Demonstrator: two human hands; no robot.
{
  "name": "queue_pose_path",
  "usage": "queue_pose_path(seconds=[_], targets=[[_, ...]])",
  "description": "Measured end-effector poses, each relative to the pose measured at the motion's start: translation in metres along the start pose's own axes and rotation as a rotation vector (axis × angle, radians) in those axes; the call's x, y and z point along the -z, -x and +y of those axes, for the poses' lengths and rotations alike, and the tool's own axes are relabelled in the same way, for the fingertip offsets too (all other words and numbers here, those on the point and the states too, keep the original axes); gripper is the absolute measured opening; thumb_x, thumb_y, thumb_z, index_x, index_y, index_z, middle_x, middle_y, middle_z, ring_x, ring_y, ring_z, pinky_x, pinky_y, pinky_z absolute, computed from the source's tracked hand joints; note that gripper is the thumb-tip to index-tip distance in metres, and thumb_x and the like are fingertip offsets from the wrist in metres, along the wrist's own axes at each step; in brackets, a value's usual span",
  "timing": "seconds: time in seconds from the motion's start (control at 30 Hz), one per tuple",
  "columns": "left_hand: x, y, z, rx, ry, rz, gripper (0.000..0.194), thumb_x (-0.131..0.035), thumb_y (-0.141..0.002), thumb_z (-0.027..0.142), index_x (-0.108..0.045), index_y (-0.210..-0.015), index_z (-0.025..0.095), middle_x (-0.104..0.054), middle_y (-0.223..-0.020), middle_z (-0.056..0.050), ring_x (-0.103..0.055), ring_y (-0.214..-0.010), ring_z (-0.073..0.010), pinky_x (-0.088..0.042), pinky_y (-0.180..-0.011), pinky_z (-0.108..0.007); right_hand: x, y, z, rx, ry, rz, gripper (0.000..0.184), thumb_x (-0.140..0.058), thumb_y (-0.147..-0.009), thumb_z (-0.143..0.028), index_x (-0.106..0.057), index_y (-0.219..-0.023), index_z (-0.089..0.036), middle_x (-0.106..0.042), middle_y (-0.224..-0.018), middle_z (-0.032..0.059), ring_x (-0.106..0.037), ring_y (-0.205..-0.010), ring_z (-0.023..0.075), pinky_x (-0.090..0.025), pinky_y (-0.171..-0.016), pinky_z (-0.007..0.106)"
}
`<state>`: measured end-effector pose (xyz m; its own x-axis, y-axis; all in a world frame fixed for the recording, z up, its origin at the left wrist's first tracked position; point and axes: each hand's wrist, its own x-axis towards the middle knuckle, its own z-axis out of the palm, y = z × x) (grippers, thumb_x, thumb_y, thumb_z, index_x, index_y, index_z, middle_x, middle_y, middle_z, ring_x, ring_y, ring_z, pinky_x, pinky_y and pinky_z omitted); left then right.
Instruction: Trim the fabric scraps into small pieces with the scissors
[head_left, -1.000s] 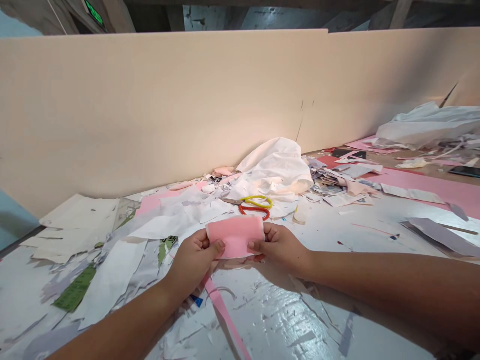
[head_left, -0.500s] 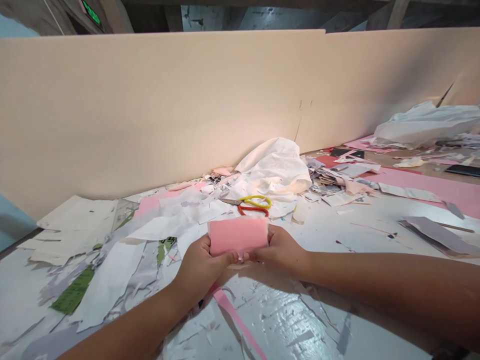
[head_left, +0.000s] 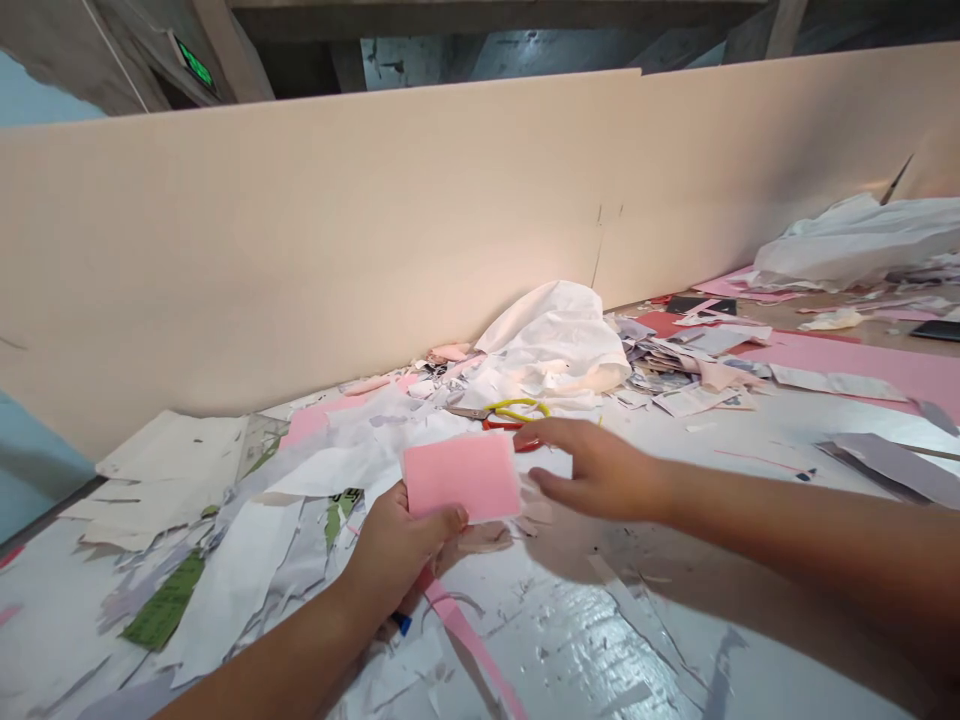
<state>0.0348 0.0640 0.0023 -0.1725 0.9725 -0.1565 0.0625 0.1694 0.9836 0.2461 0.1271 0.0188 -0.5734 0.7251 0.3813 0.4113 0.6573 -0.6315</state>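
Observation:
My left hand grips a flat pink paper rectangle by its left and lower edge, thumb across the front. White shows along the rectangle's edges; how many layers it has I cannot tell. Just off its right side is my right hand, thumb and fingers apart with nothing between them. Scissors with one yellow and one red handle lie behind the pink piece, the red loop partly covered by my right fingers. A narrow pink paper strip runs over the table below my left hand.
Paper scraps cover the left of the white table. A crumpled white cloth-like sheet rests against the beige partition. Large pink paper, a grey piece and a dark flat object lie at right.
My right hand has let go of the pink rectangle and moved right, its fingers spreading. My left hand still holds the piece, now slightly tilted and further left. The view has tilted a little.

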Motion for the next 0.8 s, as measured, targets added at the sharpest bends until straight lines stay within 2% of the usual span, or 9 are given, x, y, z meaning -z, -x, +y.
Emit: queue_pose_path(seconds=[0.07,0.13,0.17,0.23,0.3,0.43,0.53,0.6,0.8], targets=[[-0.001,0.0,0.002,0.008,-0.007,0.035,0.022,-0.069,-0.056,0.02,-0.061,-0.075,0.014,-0.064,-0.057,0.0,-0.058,-0.051,-0.0145,-0.045,-0.049,-0.025,0.034,-0.004,0.011,-0.021,0.249,-0.114,0.045,-0.059,-0.061,-0.013,-0.061,-0.105,-0.021,-0.058,-0.113,0.0088,-0.051,-0.106,0.0277,-0.038,-0.088,0.037],[-0.003,-0.001,0.004,-0.001,-0.034,0.037,0.02,-0.069,-0.055,0.019,-0.06,-0.072,0.014,-0.062,-0.054,0.002,-0.055,-0.048,-0.0126,-0.043,-0.047,-0.024,0.06,-0.005,0.028,-0.111,0.358,-0.274,0.071,-0.06,-0.051,-0.005,-0.053,-0.12,-0.025,-0.054,-0.121,0.0082,-0.047,-0.112,0.0297,-0.039,-0.085,0.035],[-0.003,-0.001,0.004,0.002,-0.047,0.038,0.02,-0.07,-0.055,0.019,-0.06,-0.072,0.014,-0.061,-0.053,0.002,-0.055,-0.048,-0.0124,-0.043,-0.047,-0.023,0.068,-0.005,0.037,-0.156,0.408,-0.295,0.074,-0.058,-0.048,-0.002,-0.055,-0.118,-0.025,-0.055,-0.119,0.0081,-0.044,-0.114,0.0315,-0.038,-0.085,0.036],[-0.004,-0.001,0.005,0.019,-0.05,0.048,0.021,-0.07,-0.054,0.021,-0.06,-0.072,0.014,-0.063,-0.055,0.001,-0.056,-0.05,-0.0136,-0.045,-0.049,-0.024,0.075,-0.006,0.053,-0.28,0.451,-0.212,0.054,-0.059,-0.049,-0.002,-0.067,-0.098,-0.023,-0.062,-0.105,0.0104,-0.051,-0.104,0.0317,-0.039,-0.079,0.035],[-0.003,-0.002,0.004,0.026,-0.044,0.059,0.023,-0.071,-0.053,0.022,-0.061,-0.072,0.014,-0.065,-0.058,-0.001,-0.059,-0.054,-0.0156,-0.046,-0.051,-0.026,0.076,-0.009,0.064,-0.327,0.461,-0.179,0.036,-0.063,-0.05,-0.004,-0.07,-0.081,-0.02,-0.064,-0.093,0.0114,-0.058,-0.09,0.0301,-0.04,-0.071,0.035],[-0.003,-0.003,0.002,0.031,-0.031,0.039,0.025,-0.072,-0.053,0.023,-0.061,-0.073,0.014,-0.067,-0.061,-0.002,-0.06,-0.056,-0.0167,-0.048,-0.053,-0.027,0.085,-0.024,0.071,-0.375,0.423,-0.114,0.023,-0.071,-0.052,-0.017,-0.065,-0.075,-0.021,-0.065,-0.081,0.0055,-0.06,-0.072,0.0229,-0.04,-0.06,0.03],[-0.003,-0.004,0.002,0.051,-0.008,0.023,0.026,-0.071,-0.054,0.022,-0.06,-0.075,0.013,-0.068,-0.063,-0.003,-0.061,-0.058,-0.0173,-0.049,-0.054,-0.028,0.095,-0.042,0.076,-0.436,0.366,0.028,0.023,-0.062,-0.069,-0.038,-0.058,-0.083,-0.019,-0.065,-0.086,0.0054,-0.061,-0.068,0.0172,-0.041,-0.055,0.025],[-0.003,-0.004,0.003,0.043,-0.043,0.037,0.026,-0.071,-0.054,0.022,-0.061,-0.076,0.013,-0.068,-0.064,-0.003,-0.062,-0.058,-0.0173,-0.048,-0.053,-0.027,0.095,-0.055,0.085,-0.498,0.334,0.135,0.027,-0.051,-0.078,-0.043,-0.053,-0.088,-0.017,-0.064,-0.091,0.0079,-0.062,-0.067,0.0141,-0.043,-0.053,0.022],[0.002,-0.005,0.0,0.015,-0.043,0.021,0.03,-0.073,-0.056,0.027,-0.06,-0.081,0.014,-0.069,-0.066,-0.004,-0.063,-0.061,-0.0181,-0.048,-0.057,-0.026,0.068,-0.079,0.113,-0.688,0.347,0.282,0.037,-0.052,-0.078,-0.046,-0.05,-0.096,-0.013,-0.066,-0.064,0.0066,-0.062,-0.058,0.0179,-0.041,-0.05,0.025]])
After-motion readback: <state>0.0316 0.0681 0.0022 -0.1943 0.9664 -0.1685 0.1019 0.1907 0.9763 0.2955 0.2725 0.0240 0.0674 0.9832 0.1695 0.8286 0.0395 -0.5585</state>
